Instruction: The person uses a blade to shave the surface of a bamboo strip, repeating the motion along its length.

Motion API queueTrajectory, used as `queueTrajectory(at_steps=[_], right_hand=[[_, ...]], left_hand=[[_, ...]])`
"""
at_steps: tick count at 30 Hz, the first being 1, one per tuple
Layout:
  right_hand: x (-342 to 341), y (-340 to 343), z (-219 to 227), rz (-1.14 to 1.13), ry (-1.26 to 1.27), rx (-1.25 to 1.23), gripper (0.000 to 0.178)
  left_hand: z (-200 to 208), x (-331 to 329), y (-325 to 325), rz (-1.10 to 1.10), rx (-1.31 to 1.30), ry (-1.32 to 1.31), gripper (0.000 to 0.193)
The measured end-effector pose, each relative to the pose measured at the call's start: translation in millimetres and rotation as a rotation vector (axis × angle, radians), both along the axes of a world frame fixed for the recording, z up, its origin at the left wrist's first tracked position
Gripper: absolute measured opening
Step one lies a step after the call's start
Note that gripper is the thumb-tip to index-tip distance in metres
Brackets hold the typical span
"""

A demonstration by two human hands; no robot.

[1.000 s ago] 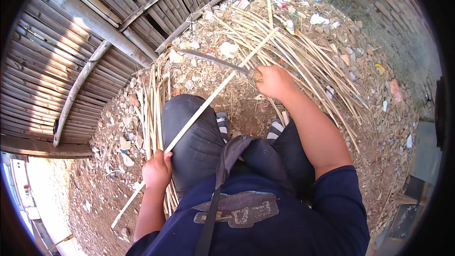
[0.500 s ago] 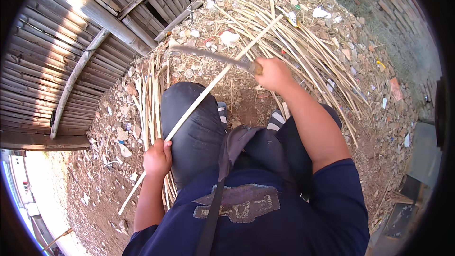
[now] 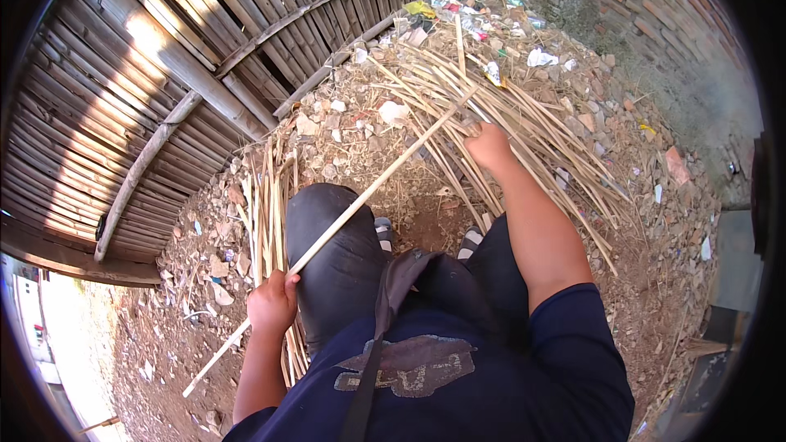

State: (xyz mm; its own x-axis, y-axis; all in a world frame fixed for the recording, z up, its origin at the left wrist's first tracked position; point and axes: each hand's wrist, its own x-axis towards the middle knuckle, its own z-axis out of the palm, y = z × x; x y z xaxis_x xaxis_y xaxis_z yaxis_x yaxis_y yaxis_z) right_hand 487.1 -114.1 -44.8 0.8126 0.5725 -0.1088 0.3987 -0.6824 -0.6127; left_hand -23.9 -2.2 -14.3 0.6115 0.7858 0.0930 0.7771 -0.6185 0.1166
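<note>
Now gripping knife (image 3: pixel 472 128) in right hand (image 3: pixel 489 148), pinching stick (image 3: pixel 372 191) in left hand (image 3: pixel 272 303): likely light, stiff, best held near thumb.

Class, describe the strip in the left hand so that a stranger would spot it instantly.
Start at the person's dark-trousered left knee. A long, pale bamboo strip slants across it, gripped by the left hand. Unlike the loose strips lying beyond, this one is held up.
</note>
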Motion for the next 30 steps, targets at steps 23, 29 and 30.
queueTrajectory(at_steps=[23, 29, 30], right_hand=[[-107, 8, 60, 0.688, -0.082, 0.092, 0.033], [-98, 10, 37, 0.801, -0.17, -0.008, 0.039], [-88, 10, 37, 0.775, -0.157, -0.017, 0.04]], left_hand=[[23, 30, -20, -0.01, -0.328, -0.199, 0.033], [47, 22, -18, 0.025, -0.489, -0.121, 0.03], [49, 19, -20, 0.033, -0.494, -0.117, 0.03]])
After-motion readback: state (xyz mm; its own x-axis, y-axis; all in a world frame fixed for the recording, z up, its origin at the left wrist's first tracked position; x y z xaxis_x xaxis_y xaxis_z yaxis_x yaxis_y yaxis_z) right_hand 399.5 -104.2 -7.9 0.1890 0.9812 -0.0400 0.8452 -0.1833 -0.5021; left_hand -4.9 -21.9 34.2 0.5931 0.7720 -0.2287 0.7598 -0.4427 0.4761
